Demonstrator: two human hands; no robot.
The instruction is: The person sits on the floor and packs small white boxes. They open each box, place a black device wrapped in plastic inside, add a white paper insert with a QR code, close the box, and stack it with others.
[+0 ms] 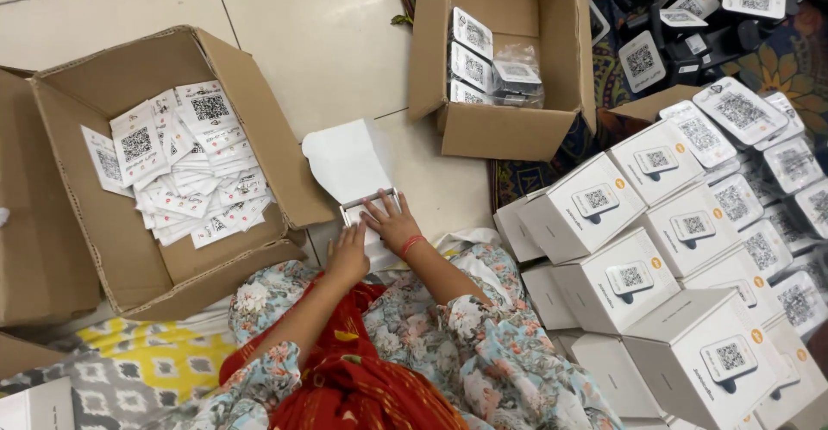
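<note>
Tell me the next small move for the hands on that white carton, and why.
Probably fold the raised lid flap down toward the body. Both the left hand and right hand press on the small white carton on the floor, and its flap stands open, away from the person.

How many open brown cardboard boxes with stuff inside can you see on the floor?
2. One box at the left holds loose paper slips; the other box at top centre holds small packed devices. Cardboard pieces at the frame edges may belong to more boxes, cut off.

One head-worn camera looks steeply down from close above onto both hands (375,238) and the floor (328,33).
</note>
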